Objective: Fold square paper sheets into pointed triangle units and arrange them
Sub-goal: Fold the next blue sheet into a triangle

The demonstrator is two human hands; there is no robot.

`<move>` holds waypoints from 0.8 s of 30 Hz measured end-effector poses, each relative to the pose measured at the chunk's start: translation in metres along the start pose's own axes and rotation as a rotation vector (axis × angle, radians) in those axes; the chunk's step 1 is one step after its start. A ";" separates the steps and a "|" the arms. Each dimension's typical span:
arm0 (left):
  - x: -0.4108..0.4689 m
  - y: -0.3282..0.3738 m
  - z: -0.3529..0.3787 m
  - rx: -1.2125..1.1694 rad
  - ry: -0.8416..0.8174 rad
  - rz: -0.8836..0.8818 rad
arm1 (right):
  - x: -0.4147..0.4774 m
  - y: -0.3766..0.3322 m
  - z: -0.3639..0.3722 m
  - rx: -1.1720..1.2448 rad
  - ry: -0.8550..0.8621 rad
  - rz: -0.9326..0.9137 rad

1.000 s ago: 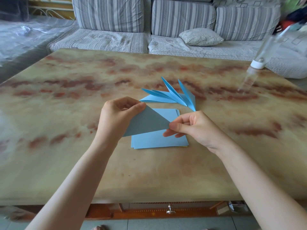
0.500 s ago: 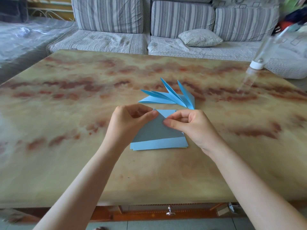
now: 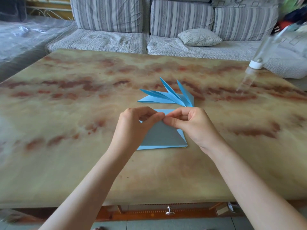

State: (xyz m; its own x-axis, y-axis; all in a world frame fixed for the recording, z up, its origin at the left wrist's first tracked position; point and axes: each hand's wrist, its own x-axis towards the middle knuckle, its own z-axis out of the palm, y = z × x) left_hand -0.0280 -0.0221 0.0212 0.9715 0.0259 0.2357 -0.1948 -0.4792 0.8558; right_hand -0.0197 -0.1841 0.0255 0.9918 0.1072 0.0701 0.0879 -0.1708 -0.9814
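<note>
Two grips on one sheet right now. My left grip and right grip meet thumb to thumb at the top point of the folded blue sheet. Each one pinches it between thumb and curled fingers, so both are closed on the paper.

The sheet is doubled over into a triangle, point up at my fingertips and wide edge towards me. It looks greyer than the other paper because it's in shadow. It sits directly over the stack of blue squares lying flat on the worktop. I honestly can't tell whether its lower edge rests on the stack or floats just above it.

Just beyond my knuckles is the pile of finished pointed units. They're fanned out with the tips aiming away from me and off to the left, and the narrow ends bunch together on the right, near the stack's far corner.

Over at the far right of the worktop there's a clear bottle, blurry, with its white cap down on the surface. Behind everything is a striped grey sofa with a small cushion on the seat. A metal drawer knob shows under the near edge of the worktop.
</note>
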 end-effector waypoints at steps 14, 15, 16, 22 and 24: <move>0.001 -0.004 -0.016 0.013 -0.147 -0.075 | 0.004 -0.002 -0.011 0.001 0.123 0.019; 0.001 -0.005 -0.018 0.025 -0.157 -0.069 | 0.005 -0.002 -0.014 0.013 0.144 0.029; 0.001 -0.005 -0.019 0.030 -0.168 -0.065 | 0.006 -0.003 -0.016 0.030 0.158 0.040; 0.002 -0.010 -0.020 0.035 -0.168 -0.049 | 0.009 0.000 -0.019 0.044 0.142 0.068; 0.001 -0.011 -0.019 0.046 -0.177 -0.059 | 0.009 0.001 -0.020 0.041 0.135 0.084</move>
State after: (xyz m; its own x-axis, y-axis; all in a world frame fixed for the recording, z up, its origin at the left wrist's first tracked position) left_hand -0.0273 -0.0001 0.0208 0.9904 -0.0974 0.0982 -0.1348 -0.5207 0.8430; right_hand -0.0086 -0.2029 0.0283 0.9992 -0.0392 0.0082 0.0029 -0.1335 -0.9910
